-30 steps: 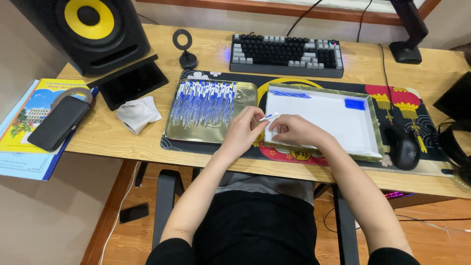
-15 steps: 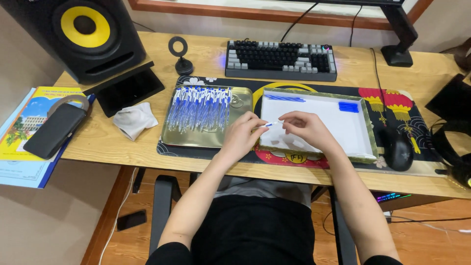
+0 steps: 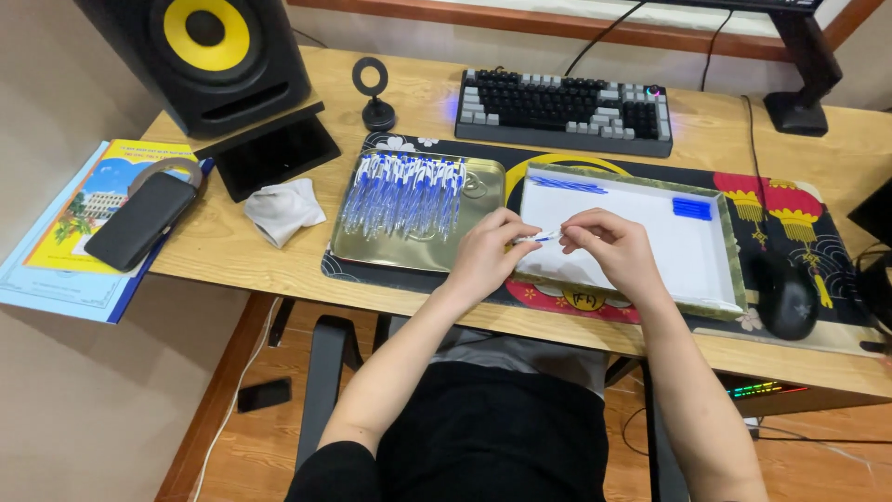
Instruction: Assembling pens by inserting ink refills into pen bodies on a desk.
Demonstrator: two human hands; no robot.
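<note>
Wooden desk [image 3: 279,270], seen from above, with a patterned desk mat [image 3: 836,321] under the work area. At the back sit a keyboard [image 3: 567,112], a black speaker [image 3: 209,56] with a yellow cone and a monitor arm base [image 3: 799,112]. A mouse [image 3: 785,296] is on the right; a crumpled tissue [image 3: 283,209], a dark case [image 3: 139,218] and a booklet [image 3: 65,246] are on the left.

Both hands meet over the near-left corner of the white-lined tray [image 3: 729,270]. The left hand [image 3: 488,256] and right hand [image 3: 613,246] pinch opposite ends of one small blue-and-white pen [image 3: 539,238], fingers closed on it; it is held just above the tray, not resting on it. A gold tray [image 3: 418,256] to the left holds a dense row of similar blue pens [image 3: 404,193]. The white tray has a few blue pieces at its far edge [image 3: 569,185] and a small blue stack [image 3: 692,207] (too small to tell exactly what).

Risks, as I judge them:
- Pinch grip on a thin, slick part: it could slip and drop off the desk edge, which is right below the hands.
- Left forearm is close to the gold tray rim; a nudge could scatter the row.
- If the parts are forced while misaligned, the small piece may pop loose.
</note>
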